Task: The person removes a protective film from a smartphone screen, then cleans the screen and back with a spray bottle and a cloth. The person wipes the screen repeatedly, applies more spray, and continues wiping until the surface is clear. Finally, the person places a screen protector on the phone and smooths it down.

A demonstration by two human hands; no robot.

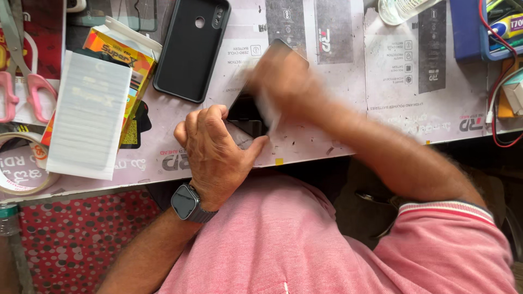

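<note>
A black phone (246,115) lies on the work mat near the table's front edge, mostly hidden by my hands. My left hand (215,149) grips its lower end, fingers curled over one side and thumb along the other. My right hand (280,76) is blurred over the phone's upper part and seems to press a pale cloth or wipe (271,117) onto the screen; the blur hides its fingers. I wear a dark smartwatch (187,202) on my left wrist.
A black phone case (190,49) lies behind the phone. At the left stand a white film sheet (90,114) over a colourful box (128,57), pink-handled scissors (30,81) and a tape roll (22,163). A clear bottle (400,10), blue tray (471,27) and red wire (498,87) are at the right.
</note>
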